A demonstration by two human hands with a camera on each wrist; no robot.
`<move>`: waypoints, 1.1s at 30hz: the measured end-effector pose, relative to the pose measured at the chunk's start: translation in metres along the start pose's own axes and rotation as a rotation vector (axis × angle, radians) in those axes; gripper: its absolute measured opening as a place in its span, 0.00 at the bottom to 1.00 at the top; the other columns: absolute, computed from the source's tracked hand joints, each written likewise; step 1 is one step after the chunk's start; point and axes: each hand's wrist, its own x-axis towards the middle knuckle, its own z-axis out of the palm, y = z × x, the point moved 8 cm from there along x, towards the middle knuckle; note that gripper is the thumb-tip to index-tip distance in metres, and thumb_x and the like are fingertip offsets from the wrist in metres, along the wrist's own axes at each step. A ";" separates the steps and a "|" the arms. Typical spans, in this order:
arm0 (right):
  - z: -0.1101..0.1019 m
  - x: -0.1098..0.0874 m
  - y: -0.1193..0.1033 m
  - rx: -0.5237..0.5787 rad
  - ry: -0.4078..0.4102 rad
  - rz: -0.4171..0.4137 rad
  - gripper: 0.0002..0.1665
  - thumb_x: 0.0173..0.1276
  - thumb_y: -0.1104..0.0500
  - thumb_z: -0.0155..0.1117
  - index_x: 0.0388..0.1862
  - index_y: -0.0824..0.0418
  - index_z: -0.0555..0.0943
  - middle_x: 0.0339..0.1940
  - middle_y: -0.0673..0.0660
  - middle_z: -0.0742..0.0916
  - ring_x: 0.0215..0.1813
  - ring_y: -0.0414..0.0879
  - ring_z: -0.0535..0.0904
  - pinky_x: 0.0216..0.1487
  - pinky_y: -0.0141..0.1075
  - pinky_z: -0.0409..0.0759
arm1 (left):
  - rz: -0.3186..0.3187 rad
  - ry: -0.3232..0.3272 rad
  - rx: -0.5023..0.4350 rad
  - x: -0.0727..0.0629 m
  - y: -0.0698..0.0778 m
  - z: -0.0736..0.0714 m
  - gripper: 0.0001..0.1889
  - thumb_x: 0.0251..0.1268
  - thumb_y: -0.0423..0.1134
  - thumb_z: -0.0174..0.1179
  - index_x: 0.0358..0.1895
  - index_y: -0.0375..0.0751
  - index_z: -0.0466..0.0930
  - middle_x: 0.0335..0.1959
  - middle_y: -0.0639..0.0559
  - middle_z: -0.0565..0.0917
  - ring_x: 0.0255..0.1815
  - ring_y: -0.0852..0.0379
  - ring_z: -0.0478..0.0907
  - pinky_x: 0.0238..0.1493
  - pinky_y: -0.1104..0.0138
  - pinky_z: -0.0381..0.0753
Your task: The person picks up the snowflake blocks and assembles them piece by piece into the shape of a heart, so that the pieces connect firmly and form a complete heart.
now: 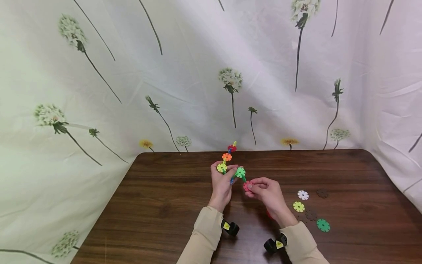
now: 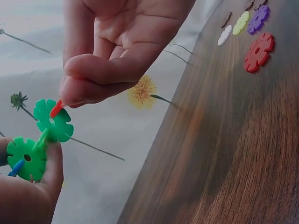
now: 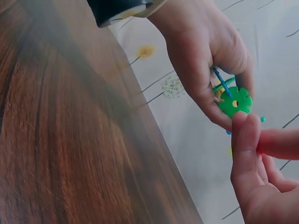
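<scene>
A chain of slotted plastic discs, joined edge to edge, runs between the two hands. My left hand [image 1: 221,185] grips its middle, near a yellow disc [image 1: 221,168]. Above that hand rise an orange disc [image 1: 226,157] and a red one [image 1: 232,148]. A light green disc [image 1: 240,172] sits right of the left thumb. With thumb and fingers my right hand [image 1: 271,196] pinches a pinkish-red disc [image 1: 246,187] at the chain's lower end. In the left wrist view, its edge meets a green disc [image 2: 63,131]; the fingers hide most of it.
Loose discs lie on the brown table [image 1: 165,209] to the right: white [image 1: 303,195], yellow [image 1: 299,206], green [image 1: 323,225] and dark brown [image 1: 322,193]. The left wrist view also shows a purple disc [image 2: 258,19] and a red disc [image 2: 252,58]. A flowered cloth [image 1: 194,73] hangs behind.
</scene>
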 end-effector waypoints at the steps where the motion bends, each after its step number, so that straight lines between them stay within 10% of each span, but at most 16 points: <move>1: 0.000 0.000 0.000 0.006 0.013 0.003 0.15 0.66 0.69 0.62 0.48 0.77 0.75 0.34 0.60 0.88 0.33 0.43 0.86 0.42 0.37 0.85 | 0.000 0.000 -0.002 0.000 0.000 0.000 0.29 0.63 0.24 0.59 0.60 0.44 0.52 0.38 0.47 0.82 0.49 0.42 0.84 0.48 0.60 0.84; 33: 0.003 0.004 0.010 0.121 0.077 0.052 0.12 0.63 0.74 0.61 0.46 0.78 0.76 0.30 0.58 0.89 0.30 0.44 0.87 0.39 0.38 0.86 | 0.052 0.034 0.023 -0.005 -0.005 -0.002 0.28 0.64 0.23 0.56 0.61 0.39 0.52 0.39 0.43 0.81 0.48 0.37 0.83 0.43 0.61 0.85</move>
